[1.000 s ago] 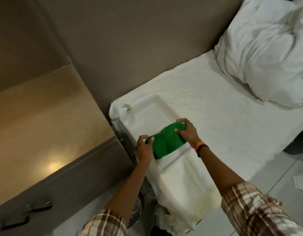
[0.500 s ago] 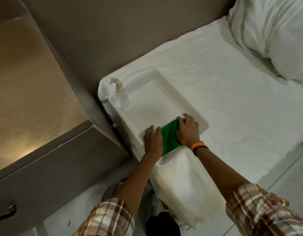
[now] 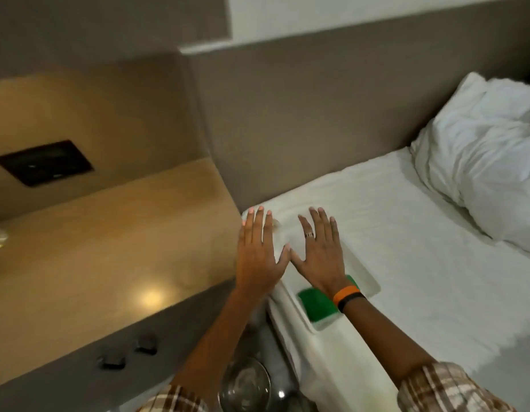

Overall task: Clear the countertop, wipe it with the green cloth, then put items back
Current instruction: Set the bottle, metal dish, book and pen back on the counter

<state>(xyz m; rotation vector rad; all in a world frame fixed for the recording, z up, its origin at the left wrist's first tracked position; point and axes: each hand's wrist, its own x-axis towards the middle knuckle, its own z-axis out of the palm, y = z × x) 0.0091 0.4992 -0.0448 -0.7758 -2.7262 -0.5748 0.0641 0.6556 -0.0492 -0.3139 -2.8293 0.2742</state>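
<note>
Two hands are held flat with fingers spread, nothing gripped: left hand (image 3: 259,257), right hand (image 3: 318,254). One green cloth (image 3: 317,306) is seen lying in one white tray (image 3: 373,285) on the bed (image 3: 421,233), beside one bare desk (image 3: 94,248).

Bare wooden countertop (image 3: 109,248) at left, open across its whole top. Bounded behind by wall (image 3: 317,129), with dark panel (image 3: 45,163) set in at the back left. Tray (image 3: 367,278) on bed (image 3: 421,263) partly taken up by green cloth (image 3: 315,304) at near end. Pillow (image 3: 480,173) blocking far right. Metal bin (image 3: 245,388) in floor gap below.
</note>
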